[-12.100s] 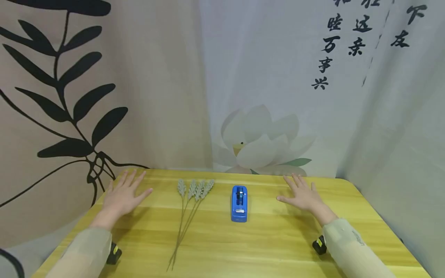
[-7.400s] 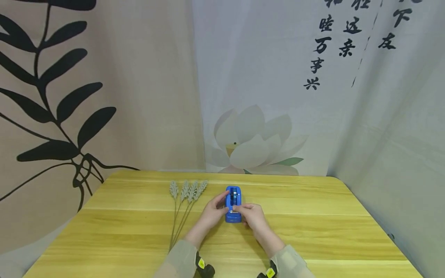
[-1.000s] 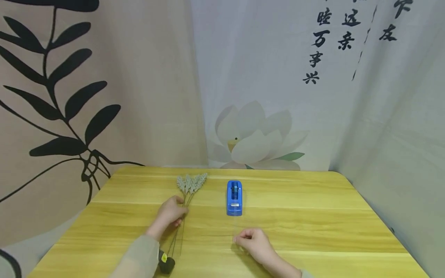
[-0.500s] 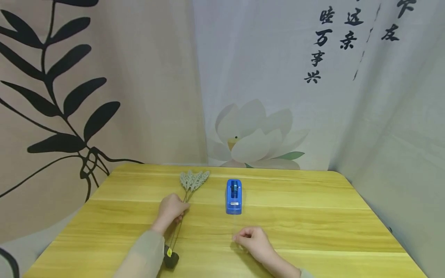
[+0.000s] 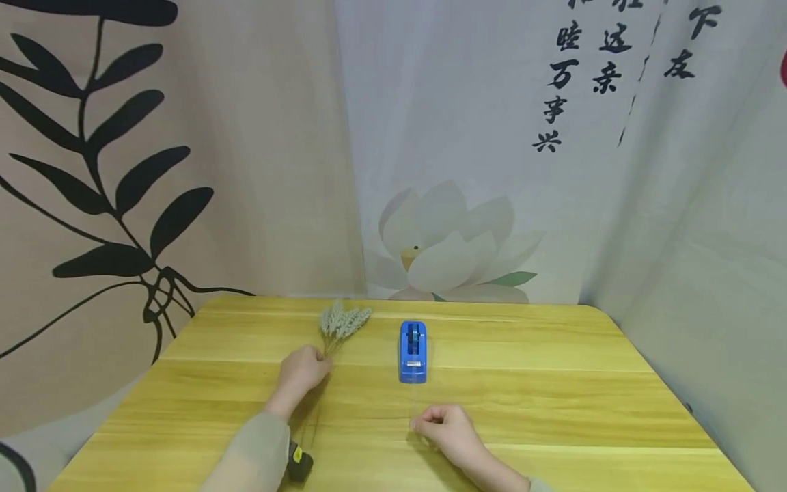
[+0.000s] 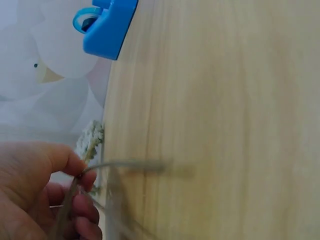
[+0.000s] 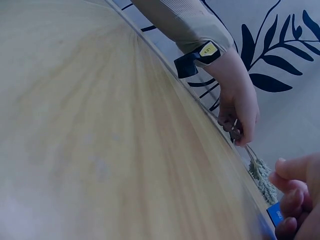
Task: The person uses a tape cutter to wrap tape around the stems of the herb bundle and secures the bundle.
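My left hand (image 5: 301, 372) pinches the thin stems of a bunch of pale grey-green flower sprigs (image 5: 344, 321), left of the middle of the table. In the left wrist view, the stems (image 6: 65, 207) pass between thumb and fingers, their ends blurred. A blue tape dispenser (image 5: 412, 352) stands to the right of the sprigs. From its front a faint clear strip of tape (image 5: 413, 403) runs toward my right hand (image 5: 450, 432), which pinches its end. In the right wrist view, thumb and curled fingers of the right hand (image 7: 300, 195) are at the lower right.
The yellow wooden table (image 5: 553, 383) reaches back to a printed curtain (image 5: 295, 171) with leaves, a lotus and characters. A black wrist camera (image 5: 299, 465) hangs below the left sleeve. A dark curved thing (image 5: 21, 465) shows at the lower left edge.
Both hands went from lying spread to the dispenser, then the left went to the sprigs while the right drew out tape. Lately the sprig heads have bunched closer together; the right hand stays nearly still.
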`<state>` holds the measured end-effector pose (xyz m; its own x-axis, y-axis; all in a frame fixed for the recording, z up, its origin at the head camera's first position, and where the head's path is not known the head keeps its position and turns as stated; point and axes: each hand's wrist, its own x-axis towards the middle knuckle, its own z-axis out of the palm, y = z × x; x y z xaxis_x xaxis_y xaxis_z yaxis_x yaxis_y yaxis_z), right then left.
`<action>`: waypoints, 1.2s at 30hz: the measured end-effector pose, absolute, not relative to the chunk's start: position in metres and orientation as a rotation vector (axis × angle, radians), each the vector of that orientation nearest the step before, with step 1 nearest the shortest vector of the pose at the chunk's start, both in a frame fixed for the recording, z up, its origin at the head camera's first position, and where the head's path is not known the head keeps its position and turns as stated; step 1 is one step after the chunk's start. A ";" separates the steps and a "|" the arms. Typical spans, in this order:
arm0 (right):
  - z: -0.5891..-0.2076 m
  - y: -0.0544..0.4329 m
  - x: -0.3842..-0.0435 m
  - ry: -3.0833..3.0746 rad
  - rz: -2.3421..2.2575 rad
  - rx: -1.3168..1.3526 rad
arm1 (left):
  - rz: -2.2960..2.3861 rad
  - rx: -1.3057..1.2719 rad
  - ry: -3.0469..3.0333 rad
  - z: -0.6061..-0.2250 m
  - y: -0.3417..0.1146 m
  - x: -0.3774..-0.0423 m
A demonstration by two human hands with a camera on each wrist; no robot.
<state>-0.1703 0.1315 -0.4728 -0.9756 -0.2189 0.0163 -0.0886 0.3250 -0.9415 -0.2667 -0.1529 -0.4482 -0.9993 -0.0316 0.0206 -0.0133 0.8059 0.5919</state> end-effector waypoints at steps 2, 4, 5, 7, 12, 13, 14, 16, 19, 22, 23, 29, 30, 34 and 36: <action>-0.473 0.131 -0.170 2.466 -1.740 -0.284 | -0.933 0.010 -2.960 -0.445 -0.154 -0.266; -0.474 0.130 -0.170 2.468 -1.747 -0.290 | -0.923 -0.016 -2.963 -0.442 -0.155 -0.265; -0.474 0.130 -0.170 2.467 -1.748 -0.292 | -0.919 -0.028 -2.961 -0.440 -0.156 -0.265; -0.474 0.129 -0.171 2.466 -1.751 -0.296 | -0.965 -0.044 -2.962 -0.437 -0.159 -0.265; -0.474 0.129 -0.171 2.463 -1.748 -0.307 | -1.242 0.005 -2.933 -0.432 -0.165 -0.268; -0.474 0.129 -0.171 2.464 -1.745 -0.305 | -1.278 0.011 -2.925 -0.431 -0.166 -0.269; -0.474 0.129 -0.170 2.465 -1.748 -0.307 | -1.295 0.003 -2.918 -0.431 -0.168 -0.269; -0.474 0.129 -0.170 2.465 -1.747 -0.306 | -1.262 -0.039 -2.914 -0.431 -0.171 -0.269; -0.473 0.130 -0.170 2.449 -1.758 -0.305 | -1.150 -0.098 -2.915 -0.430 -0.175 -0.269; -0.472 0.132 -0.171 2.419 -1.776 -0.302 | -1.090 -0.118 -2.930 -0.426 -0.178 -0.267; -0.471 0.132 -0.172 2.404 -1.786 -0.300 | -1.092 -0.114 -2.942 -0.425 -0.179 -0.266; -0.464 0.133 -0.173 2.375 -1.797 -0.295 | -1.142 -0.074 -2.975 -0.414 -0.186 -0.259; -0.463 0.133 -0.173 2.379 -1.793 -0.296 | -1.146 -0.078 -2.977 -0.412 -0.188 -0.257; -0.461 0.134 -0.175 2.348 -1.803 -0.281 | -1.074 -0.142 -2.979 -0.403 -0.193 -0.250; -0.459 0.134 -0.176 2.332 -1.813 -0.266 | -1.067 -0.171 -2.964 -0.398 -0.196 -0.245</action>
